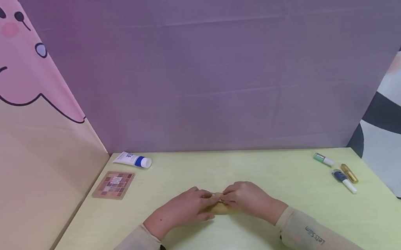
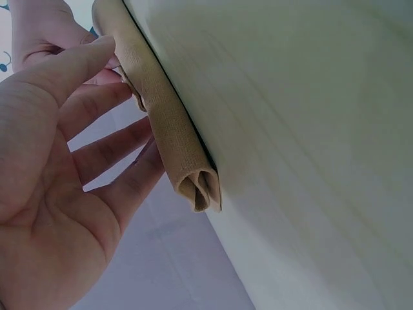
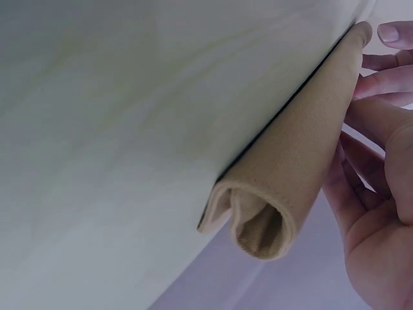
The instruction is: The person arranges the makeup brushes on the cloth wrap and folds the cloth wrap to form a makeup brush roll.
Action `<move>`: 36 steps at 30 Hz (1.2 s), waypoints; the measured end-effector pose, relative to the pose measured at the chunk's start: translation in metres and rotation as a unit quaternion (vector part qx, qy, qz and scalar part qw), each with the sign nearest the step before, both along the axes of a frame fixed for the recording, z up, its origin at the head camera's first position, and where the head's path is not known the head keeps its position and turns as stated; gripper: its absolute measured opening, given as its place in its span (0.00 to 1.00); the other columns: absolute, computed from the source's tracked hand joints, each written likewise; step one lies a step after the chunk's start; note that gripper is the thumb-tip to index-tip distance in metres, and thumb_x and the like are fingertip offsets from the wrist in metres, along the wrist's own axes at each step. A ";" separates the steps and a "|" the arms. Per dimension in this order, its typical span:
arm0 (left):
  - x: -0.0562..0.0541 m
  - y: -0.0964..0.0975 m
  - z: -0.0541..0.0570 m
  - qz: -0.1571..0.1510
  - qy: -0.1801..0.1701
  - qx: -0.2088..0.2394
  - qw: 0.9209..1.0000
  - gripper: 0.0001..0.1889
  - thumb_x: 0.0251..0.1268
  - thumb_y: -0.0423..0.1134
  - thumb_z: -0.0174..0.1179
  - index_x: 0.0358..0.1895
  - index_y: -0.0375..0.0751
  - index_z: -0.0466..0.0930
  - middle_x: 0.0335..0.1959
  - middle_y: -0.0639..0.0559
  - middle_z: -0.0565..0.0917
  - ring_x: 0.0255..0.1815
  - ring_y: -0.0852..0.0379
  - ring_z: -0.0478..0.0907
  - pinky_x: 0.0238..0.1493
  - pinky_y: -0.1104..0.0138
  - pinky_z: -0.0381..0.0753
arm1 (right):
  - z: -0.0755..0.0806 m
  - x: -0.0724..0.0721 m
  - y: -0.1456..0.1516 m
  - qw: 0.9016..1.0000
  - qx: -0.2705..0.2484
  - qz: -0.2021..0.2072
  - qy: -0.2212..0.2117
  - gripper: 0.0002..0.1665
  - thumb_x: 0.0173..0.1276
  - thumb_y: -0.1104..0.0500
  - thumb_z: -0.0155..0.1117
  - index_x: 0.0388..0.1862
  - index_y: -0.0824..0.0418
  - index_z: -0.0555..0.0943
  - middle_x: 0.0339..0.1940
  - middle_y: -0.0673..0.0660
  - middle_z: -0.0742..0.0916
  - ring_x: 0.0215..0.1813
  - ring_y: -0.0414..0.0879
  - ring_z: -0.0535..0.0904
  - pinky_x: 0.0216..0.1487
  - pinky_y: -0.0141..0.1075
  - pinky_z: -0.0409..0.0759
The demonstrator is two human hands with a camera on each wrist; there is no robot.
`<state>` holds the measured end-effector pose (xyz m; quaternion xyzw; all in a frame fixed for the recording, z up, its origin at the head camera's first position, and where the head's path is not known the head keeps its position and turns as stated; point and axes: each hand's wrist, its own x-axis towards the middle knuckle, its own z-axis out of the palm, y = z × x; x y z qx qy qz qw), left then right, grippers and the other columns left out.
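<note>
A tan, soft cloth pouch [image 1: 221, 208] lies near the front middle of the table, its sides curled over into a roll. From its left side my left hand [image 1: 189, 206] pinches the upper edge between thumb and fingers. My right hand [image 1: 250, 199] pinches the same edge from the right, fingertips close to those of the left. Folded layers show at one open end of the pouch [image 2: 171, 129] in the left wrist view. In the right wrist view the pouch's other end [image 3: 290, 148] forms a wider loop. A small silvery bit shows between the hands, mostly hidden by fingers.
At the left lie an eyeshadow palette [image 1: 113, 185] and a white tube with a blue band [image 1: 130, 160]. On the right are a green nail polish bottle [image 1: 323, 159], a dark blue one [image 1: 344, 180] and a gold tube [image 1: 349, 173]. A purple backdrop [image 1: 200, 82] stands behind.
</note>
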<state>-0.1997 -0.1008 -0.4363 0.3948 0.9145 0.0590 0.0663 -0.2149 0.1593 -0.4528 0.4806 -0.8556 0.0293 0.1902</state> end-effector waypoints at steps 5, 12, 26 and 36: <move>0.001 0.003 0.000 0.002 0.014 -0.005 1.000 0.32 0.79 0.57 0.61 0.82 0.62 0.68 0.73 0.53 0.82 0.67 0.51 0.79 0.69 0.59 0.83 | 0.002 0.002 0.001 1.000 0.022 -0.001 0.006 0.11 0.67 0.58 0.79 0.48 0.52 0.94 0.44 0.47 0.95 0.44 0.39 0.91 0.47 0.26 0.89; 0.001 0.005 -0.001 0.002 0.026 -0.022 0.999 0.32 0.80 0.58 0.59 0.82 0.64 0.67 0.74 0.53 0.81 0.68 0.51 0.78 0.69 0.58 0.83 | 0.005 0.002 0.005 0.999 0.027 0.001 -0.023 0.12 0.70 0.58 0.77 0.51 0.54 0.94 0.48 0.51 0.96 0.46 0.42 0.92 0.48 0.28 0.90; 0.006 0.011 0.003 0.002 0.039 -0.033 0.999 0.29 0.82 0.55 0.58 0.81 0.66 0.68 0.72 0.54 0.83 0.64 0.53 0.79 0.64 0.60 0.85 | 0.003 0.003 0.009 0.998 0.023 0.011 -0.054 0.12 0.72 0.57 0.76 0.52 0.53 0.93 0.49 0.50 0.93 0.47 0.40 0.90 0.49 0.26 0.89; 0.008 0.017 0.004 -0.003 0.063 -0.054 0.997 0.26 0.80 0.56 0.61 0.77 0.60 0.76 0.67 0.53 0.84 0.56 0.54 0.80 0.57 0.63 0.87 | 0.002 0.001 0.013 0.996 0.011 0.029 -0.083 0.14 0.74 0.53 0.74 0.54 0.54 0.93 0.51 0.50 0.91 0.47 0.39 0.87 0.48 0.23 0.86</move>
